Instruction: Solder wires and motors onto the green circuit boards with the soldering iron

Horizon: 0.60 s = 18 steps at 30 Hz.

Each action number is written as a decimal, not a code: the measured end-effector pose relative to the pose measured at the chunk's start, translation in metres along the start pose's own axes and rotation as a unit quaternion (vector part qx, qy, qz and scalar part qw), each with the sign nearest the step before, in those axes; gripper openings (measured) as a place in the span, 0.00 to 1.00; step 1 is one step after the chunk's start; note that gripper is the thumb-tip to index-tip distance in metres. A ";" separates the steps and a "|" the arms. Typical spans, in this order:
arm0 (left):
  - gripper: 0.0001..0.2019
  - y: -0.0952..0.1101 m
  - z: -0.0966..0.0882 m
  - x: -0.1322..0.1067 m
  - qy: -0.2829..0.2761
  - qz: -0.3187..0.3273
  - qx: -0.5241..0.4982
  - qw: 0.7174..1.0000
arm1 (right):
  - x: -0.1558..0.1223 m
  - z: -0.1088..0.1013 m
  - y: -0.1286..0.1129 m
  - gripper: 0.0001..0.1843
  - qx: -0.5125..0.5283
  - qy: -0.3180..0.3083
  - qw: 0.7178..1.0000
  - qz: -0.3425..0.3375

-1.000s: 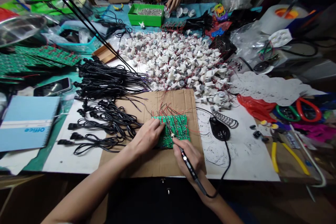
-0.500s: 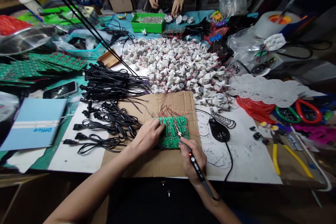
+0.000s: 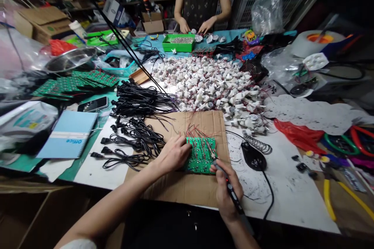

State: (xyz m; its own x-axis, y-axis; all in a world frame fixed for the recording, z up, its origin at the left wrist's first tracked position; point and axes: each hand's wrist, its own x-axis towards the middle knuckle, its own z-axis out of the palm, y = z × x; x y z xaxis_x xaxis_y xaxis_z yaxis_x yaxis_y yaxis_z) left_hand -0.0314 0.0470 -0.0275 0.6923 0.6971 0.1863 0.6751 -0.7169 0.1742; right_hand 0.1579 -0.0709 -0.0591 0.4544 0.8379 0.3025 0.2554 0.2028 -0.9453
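Observation:
A green circuit board (image 3: pixel 201 162) with thin red and black wires lies on a brown cardboard sheet (image 3: pixel 163 190). My left hand (image 3: pixel 175 152) is closed at the board's left edge, thumb and fingers pressed together over it; whether a wire is also pinched there is hidden. In my right hand (image 3: pixel 229 188) is a dark soldering iron (image 3: pixel 233 193) with a small red light, held like a pen. Its tip reaches in over the right part of the board, among the wires. A black soldering iron stand with a coiled spring (image 3: pixel 260 144) sits to the right.
Black power cords (image 3: pixel 140 101) lie to the left, with stacked circuit boards (image 3: pixel 84 81) beyond. White wired parts (image 3: pixel 210 81) are heaped behind the cardboard. Yellow-handled pliers (image 3: pixel 327 198) are at right. Across the table another person (image 3: pixel 201 0) handles small parts by a green tray (image 3: pixel 178 46).
The camera view has tilted up and shifted left, so everything appears lower and farther right. My hands keep nearly the same hold, with the iron's tip still over the board.

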 end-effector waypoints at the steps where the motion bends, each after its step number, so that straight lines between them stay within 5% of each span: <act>1: 0.11 0.000 -0.002 0.000 -0.001 0.002 -0.004 1.000 | 0.000 0.000 -0.001 0.12 0.003 0.002 1.000 -0.001; 5: 0.13 -0.021 -0.013 0.009 -0.017 0.005 -0.019 1.000 | 0.000 0.000 -0.002 0.12 0.009 0.000 1.000 0.002; 10: 0.09 -0.099 -0.031 0.039 -0.041 -0.070 0.076 0.994 | -0.001 -0.002 -0.002 0.11 0.008 0.010 1.000 -0.003; 13: 0.08 -0.133 -0.034 0.047 -0.079 -0.051 0.132 0.987 | -0.001 -0.004 -0.005 0.10 -0.001 0.013 1.000 -0.006; 18: 0.08 -0.134 -0.033 0.039 -0.086 -0.022 0.136 0.987 | -0.004 -0.002 -0.011 0.11 -0.004 0.019 1.000 -0.012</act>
